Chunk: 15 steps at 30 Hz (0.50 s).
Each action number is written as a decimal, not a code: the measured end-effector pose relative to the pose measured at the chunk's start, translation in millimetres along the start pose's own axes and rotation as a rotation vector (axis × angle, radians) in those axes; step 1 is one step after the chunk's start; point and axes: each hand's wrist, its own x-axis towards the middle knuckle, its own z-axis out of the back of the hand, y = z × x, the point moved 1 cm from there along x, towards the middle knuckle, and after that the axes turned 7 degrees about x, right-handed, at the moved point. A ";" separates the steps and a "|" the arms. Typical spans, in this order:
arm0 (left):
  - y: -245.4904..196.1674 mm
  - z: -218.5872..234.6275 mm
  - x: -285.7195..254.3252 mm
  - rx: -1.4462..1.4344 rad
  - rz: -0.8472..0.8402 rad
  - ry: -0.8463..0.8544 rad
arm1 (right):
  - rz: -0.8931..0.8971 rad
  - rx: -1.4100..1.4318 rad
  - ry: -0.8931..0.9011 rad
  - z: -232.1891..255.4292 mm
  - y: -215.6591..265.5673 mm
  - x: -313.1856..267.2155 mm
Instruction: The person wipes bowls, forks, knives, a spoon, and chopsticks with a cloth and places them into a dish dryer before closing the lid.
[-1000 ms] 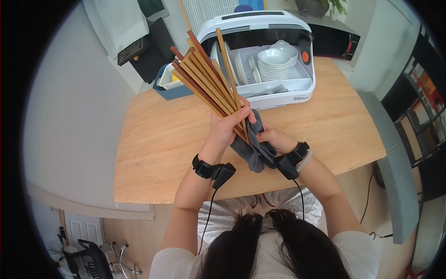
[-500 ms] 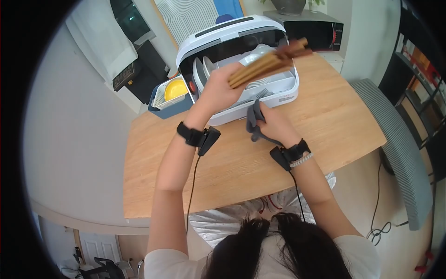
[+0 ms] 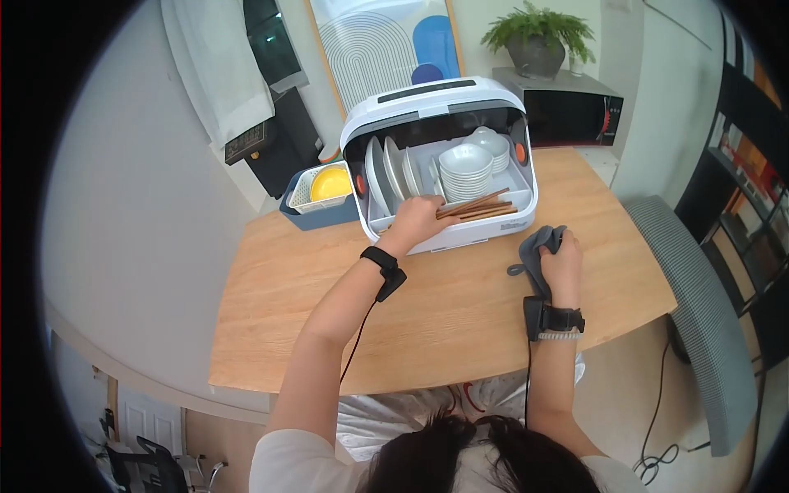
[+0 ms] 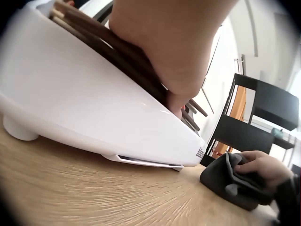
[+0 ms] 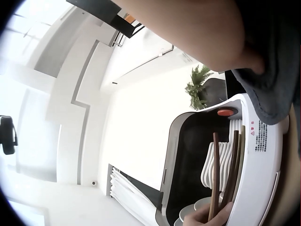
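A bundle of wooden chopsticks (image 3: 475,207), judged light, stiff and prone to slipping apart, is gripped at one end by the left hand (image 3: 419,220) at the front edge of the dish rack (image 3: 460,234), while a soft grey cloth (image 3: 538,251) is clutched by the right hand (image 3: 563,261) near the table's (image 3: 288,279) right edge.

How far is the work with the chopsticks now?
Plates and bowls already stand in the dish dryer. The left hand holds the chopsticks at its front tray, not released. The right hand holds the grey cloth on the table.
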 end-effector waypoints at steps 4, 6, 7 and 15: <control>2.9 -4.1 -5.8 0.059 -0.101 -0.161 | -0.006 -0.017 0.000 -2.5 -0.7 -0.2; 4.5 -6.8 -5.2 0.093 -0.327 -0.320 | -0.014 -0.016 -0.031 -3.0 -1.7 0.3; 7.1 -8.1 -4.7 0.090 -0.320 -0.324 | -0.009 -0.022 -0.028 -3.5 -1.7 0.4; 2.9 -6.8 11.4 0.215 -0.642 -0.261 | -0.013 0.025 -0.074 -6.5 -8.6 2.9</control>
